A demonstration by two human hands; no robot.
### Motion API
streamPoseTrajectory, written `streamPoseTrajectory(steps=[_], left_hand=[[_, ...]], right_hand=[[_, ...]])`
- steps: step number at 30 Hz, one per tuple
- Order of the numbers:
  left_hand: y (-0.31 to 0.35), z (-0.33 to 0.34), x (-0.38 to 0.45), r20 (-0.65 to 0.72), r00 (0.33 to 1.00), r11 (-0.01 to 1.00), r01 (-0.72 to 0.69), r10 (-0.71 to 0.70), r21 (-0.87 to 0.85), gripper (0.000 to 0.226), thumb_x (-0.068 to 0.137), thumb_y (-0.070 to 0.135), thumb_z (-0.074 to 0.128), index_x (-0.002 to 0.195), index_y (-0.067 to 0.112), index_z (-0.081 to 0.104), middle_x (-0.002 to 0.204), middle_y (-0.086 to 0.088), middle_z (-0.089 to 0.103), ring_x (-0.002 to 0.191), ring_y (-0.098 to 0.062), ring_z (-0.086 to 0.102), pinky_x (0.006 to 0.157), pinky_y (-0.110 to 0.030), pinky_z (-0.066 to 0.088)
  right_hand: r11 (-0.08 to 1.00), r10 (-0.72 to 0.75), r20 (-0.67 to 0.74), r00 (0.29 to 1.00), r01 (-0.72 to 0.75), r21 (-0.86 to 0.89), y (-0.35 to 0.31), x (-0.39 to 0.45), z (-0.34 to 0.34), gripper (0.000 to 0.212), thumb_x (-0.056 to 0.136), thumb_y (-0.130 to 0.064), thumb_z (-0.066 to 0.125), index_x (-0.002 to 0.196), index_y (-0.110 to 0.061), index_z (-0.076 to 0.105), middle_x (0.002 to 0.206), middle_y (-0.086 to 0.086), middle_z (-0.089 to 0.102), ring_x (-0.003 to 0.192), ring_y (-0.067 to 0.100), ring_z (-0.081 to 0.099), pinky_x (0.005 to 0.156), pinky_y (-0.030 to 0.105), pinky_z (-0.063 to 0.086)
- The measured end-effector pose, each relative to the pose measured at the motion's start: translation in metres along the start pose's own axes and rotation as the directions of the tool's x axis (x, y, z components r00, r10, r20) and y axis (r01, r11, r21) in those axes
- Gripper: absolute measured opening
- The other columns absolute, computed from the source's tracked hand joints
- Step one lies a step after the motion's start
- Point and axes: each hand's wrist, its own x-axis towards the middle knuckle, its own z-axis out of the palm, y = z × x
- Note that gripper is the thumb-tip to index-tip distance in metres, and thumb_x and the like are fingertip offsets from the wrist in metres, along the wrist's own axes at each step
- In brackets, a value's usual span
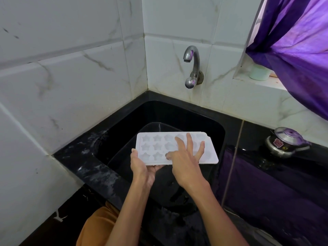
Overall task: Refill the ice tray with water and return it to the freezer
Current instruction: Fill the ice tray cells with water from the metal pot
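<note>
The left hand [142,167] grips the light, stiff ice tray [152,148] by its near edge from beneath, right hand [186,157] spread flat on top.

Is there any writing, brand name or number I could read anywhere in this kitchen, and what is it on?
"3": yellow round sticker on the pressure cooker.
Red label on the same cooker: too blurred to read.
Ice tray, tap, pale cup on the window ledge: no text visible.
</note>
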Motion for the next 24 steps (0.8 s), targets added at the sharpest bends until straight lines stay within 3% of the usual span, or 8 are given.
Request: streamPoseTrajectory(steps=[12,15,24], left_hand=[[-0.0020,-0.0001,-0.0004,0.007,1.000,1.000,-0.007,0.007,0.002,0.055,0.098,0.053,0.024,0.106,0.014,0.063,0.092,-0.013,0.075,0.081,-0.033,0.072,0.065,-0.051,0.058],[-0.0018,-0.0009,-0.0010,0.008,1.000,1.000,-0.017,0.016,0.013,0.056,0.098,0.053,0.023,0.106,0.014,0.063,0.091,-0.013,0.075,0.081,-0.032,0.072,0.067,-0.052,0.058],[-0.0011,0.0016,-0.0045,-0.007,1.000,1.000,-0.005,0.005,0.014,0.056,0.098,0.053,0.023,0.107,0.014,0.063,0.096,-0.014,0.074,0.086,-0.034,0.071,0.067,-0.053,0.058]], right_hand=[[0.999,0.014,-0.002,1.000,-0.014,-0.036,0.0013,0.0001,-0.0022,0.051,0.076,0.014,0.052,0.106,-0.024,0.067,0.152,0.010,0.018,0.142,0.037,-0.022,0.099,0.064,-0.028],[1.000,0.018,0.001,1.000,-0.018,-0.016,0.0039,0.0014,-0.0023,0.055,0.076,0.014,0.055,0.108,-0.030,0.067,0.151,0.010,0.022,0.143,0.037,-0.020,0.103,0.067,-0.021],[1.000,0.016,-0.002,1.000,-0.016,-0.010,0.0055,0.0001,-0.0026,0.061,0.076,0.014,0.054,0.116,-0.032,0.064,0.154,0.009,0.017,0.142,0.036,-0.023,0.102,0.066,-0.023]])
